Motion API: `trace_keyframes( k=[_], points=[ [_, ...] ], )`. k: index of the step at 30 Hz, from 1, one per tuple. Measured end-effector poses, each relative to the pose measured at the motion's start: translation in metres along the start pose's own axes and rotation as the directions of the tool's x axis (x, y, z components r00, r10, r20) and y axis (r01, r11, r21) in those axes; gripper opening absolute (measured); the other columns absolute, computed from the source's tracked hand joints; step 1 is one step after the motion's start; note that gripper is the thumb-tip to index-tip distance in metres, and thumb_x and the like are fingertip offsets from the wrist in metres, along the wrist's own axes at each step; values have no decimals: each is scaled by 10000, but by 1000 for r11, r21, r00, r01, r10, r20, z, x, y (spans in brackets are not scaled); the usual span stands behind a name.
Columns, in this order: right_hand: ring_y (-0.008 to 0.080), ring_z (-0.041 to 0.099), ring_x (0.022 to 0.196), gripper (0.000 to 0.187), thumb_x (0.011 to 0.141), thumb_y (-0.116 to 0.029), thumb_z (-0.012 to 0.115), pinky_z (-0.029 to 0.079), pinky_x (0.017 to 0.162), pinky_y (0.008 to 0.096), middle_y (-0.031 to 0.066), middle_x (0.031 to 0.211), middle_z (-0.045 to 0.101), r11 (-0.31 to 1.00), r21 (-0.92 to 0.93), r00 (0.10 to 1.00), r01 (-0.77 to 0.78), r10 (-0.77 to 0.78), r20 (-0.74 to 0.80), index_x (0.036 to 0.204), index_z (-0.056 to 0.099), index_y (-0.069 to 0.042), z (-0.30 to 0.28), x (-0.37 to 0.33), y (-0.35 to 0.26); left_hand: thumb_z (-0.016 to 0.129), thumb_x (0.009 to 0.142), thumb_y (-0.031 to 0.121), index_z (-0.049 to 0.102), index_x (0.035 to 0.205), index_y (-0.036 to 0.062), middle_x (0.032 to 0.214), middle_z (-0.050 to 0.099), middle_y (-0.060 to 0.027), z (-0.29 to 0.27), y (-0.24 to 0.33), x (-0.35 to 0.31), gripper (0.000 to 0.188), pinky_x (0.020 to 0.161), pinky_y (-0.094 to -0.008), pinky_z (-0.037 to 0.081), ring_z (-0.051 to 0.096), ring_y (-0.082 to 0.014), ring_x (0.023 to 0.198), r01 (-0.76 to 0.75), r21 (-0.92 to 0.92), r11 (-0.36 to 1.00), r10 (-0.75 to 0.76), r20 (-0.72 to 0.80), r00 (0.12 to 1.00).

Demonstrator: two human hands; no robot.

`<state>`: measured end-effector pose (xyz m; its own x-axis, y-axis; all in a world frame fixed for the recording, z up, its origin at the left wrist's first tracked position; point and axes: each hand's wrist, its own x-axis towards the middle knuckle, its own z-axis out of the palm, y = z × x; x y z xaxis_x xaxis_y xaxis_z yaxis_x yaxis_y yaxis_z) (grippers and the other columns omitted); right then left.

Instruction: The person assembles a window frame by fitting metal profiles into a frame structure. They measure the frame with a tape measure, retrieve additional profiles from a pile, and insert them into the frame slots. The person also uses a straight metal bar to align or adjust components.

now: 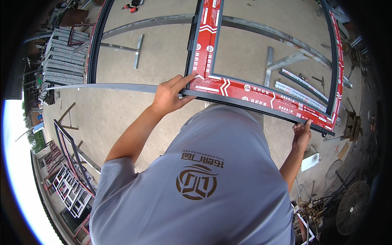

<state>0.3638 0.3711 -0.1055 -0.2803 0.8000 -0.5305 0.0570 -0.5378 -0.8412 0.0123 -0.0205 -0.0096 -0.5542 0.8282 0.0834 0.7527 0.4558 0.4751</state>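
Note:
A large dark window frame (pixel 245 105) lies in front of me, and a sash (pixel 257 93) covered in red printed protective film sits on its right part. My left hand (pixel 170 94) grips the near left corner of that sash, thumb below and fingers on top of the filmed profile. Farther right, my right hand (pixel 302 134) holds the near edge close to the right corner, its thumb resting on the film and the other fingers curled underneath. The undersides of both grips are hidden.
Grey metal stand rails (pixel 281 36) run beneath the frame. Stacked profiles (pixel 65 61) lie at the far left, with more frames (pixel 73 188) leaning at the lower left. Loose profile strips (pixel 300 92) are below the sash opening. A round fan (pixel 352 208) stands at the lower right.

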Motion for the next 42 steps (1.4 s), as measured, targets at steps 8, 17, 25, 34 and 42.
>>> trace_keyframes(
  k=[8,17,25,34,42],
  points=[
    [144,585,648,437,1030,-448,592,508,647,305,35,708,603,999,34,1000,8,-9,20,746,525,-123,-4,4,4,864,563,157,537,1443,113,1264,619,-109,-16,5,33,940,1050,-460,470,570,-297,1213,-312,87,946,311,25,950],
    [134,607,649,413,1023,-459,599,530,635,311,5,708,605,1000,8,1000,-4,4,15,780,555,-127,0,1,-1,812,637,245,423,1492,14,1359,571,-176,30,35,88,967,1174,-467,378,553,-336,1265,-486,4,874,449,376,811],
    [162,622,640,413,1022,-449,605,542,643,336,33,696,617,1000,-10,999,13,-13,-32,813,593,-92,2,-2,0,808,654,257,368,1519,-4,1408,503,-197,48,55,104,1005,1028,-424,489,552,-351,1238,-431,-105,896,417,528,739],
    [157,625,662,425,1030,-452,590,552,683,344,39,731,638,999,2,998,47,-47,-41,769,561,-117,5,0,7,790,653,244,367,1513,-10,1418,497,-208,49,55,100,991,1040,-428,487,556,-363,1231,-487,-54,872,448,488,749],
    [168,657,666,425,1017,-460,609,572,697,350,48,728,659,998,36,996,60,-58,-64,751,548,-134,4,2,12,790,641,251,399,1495,-4,1404,521,-206,52,52,97,973,1012,-427,505,584,-364,1173,-493,-74,867,473,435,766]
  ],
)
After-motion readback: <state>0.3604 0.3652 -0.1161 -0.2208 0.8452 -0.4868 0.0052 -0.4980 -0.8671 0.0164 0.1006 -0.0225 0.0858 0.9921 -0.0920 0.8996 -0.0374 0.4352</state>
